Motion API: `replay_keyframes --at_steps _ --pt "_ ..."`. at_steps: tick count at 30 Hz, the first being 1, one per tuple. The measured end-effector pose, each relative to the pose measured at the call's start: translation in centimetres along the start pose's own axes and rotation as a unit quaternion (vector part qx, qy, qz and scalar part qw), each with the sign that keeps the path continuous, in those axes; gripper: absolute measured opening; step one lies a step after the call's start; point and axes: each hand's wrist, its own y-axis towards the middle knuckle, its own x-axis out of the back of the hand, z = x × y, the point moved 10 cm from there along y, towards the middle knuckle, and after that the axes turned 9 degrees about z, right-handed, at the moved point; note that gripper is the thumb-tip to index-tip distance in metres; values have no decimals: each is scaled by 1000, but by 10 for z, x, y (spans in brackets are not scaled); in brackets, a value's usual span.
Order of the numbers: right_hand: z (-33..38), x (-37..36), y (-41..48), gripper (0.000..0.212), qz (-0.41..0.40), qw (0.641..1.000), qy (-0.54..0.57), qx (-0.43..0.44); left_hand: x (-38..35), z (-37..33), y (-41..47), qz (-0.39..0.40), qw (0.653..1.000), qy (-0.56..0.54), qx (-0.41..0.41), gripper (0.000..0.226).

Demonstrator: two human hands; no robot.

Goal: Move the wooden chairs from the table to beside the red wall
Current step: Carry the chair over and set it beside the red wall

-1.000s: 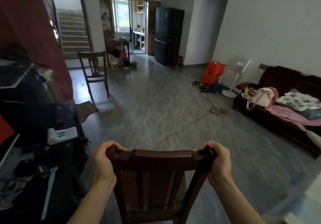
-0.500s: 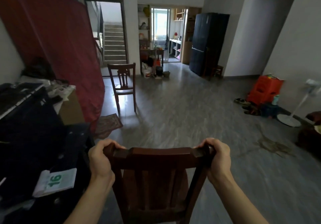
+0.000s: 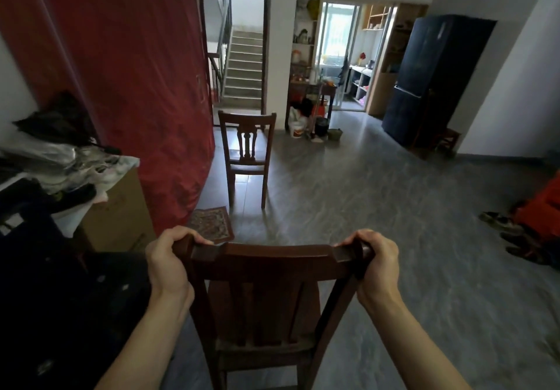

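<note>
I hold a dark wooden chair [image 3: 266,271] by the top rail of its back, close in front of me at the bottom centre. My left hand [image 3: 166,264] is shut on the rail's left end, my right hand [image 3: 375,264] on its right end. A second wooden chair [image 3: 247,155] stands on the floor ahead, just right of the red wall [image 3: 130,86], its back towards me. The red surface fills the upper left and looks like draped fabric.
A cluttered table or counter with clothes and a cardboard box [image 3: 118,211] lines the left. A small patterned mat [image 3: 210,223] lies by the red wall's foot. Shoes [image 3: 500,223] and an orange object sit at the right. A dark fridge [image 3: 436,80], doorway with stairs [image 3: 242,65] and buckets stand beyond.
My view has swung left and moved forward, so the red wall and the second chair now lie nearer, straight ahead. Both hands keep their hold on the chair's top rail.
</note>
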Motion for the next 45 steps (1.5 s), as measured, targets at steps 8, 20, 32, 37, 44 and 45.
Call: replay_keyframes --at_steps 8,20,32,37,44,45 --pt "-121 -50 228 26 3 1000 -21 -20 4 91 236 -19 1000 -13 20 22" --pt "-305 -113 544 27 20 998 0 -51 2 222 558 -52 997 34 34 27" --pt "-445 -191 756 28 65 996 -7 -68 35 333 798 -41 995 68 64 27" --pt "-503 -200 806 29 38 997 -12 -67 49 386 873 -30 994 50 93 24" --pt "-568 -193 852 30 27 997 -40 -60 55 444 944 8 993 68 94 30" --pt "-574 -193 856 30 27 997 -44 -57 56 451 949 12 993 67 93 31"
